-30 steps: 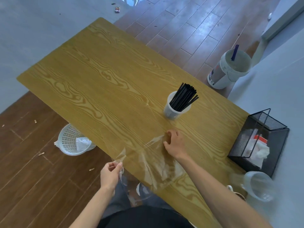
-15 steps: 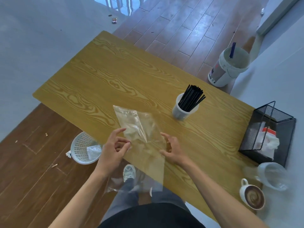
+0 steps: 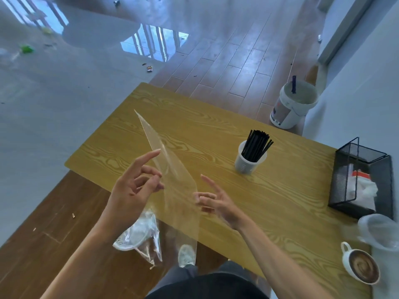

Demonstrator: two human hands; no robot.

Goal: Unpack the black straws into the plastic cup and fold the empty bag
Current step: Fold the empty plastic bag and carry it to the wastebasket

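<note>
The black straws (image 3: 257, 145) stand bunched in the translucent plastic cup (image 3: 248, 162) on the wooden table (image 3: 216, 134), right of centre. The empty clear bag (image 3: 172, 180) is lifted off the table, stretched upright between my hands, its top corner pointing far-left. My left hand (image 3: 133, 188) pinches the bag's left edge with thumb and fingers. My right hand (image 3: 216, 201) holds the bag's right edge, its fingers partly spread.
A black mesh box (image 3: 360, 180) with tissues sits at the table's right edge. A clear cup (image 3: 380, 231) and a coffee mug (image 3: 360, 266) stand near the front right corner. A white bucket (image 3: 293, 104) and a white basket (image 3: 133, 234) are on the floor.
The bag lay flat on the table a second ago; both hands have lifted it and turned it upright. The camera view has tilted up, showing more floor.
</note>
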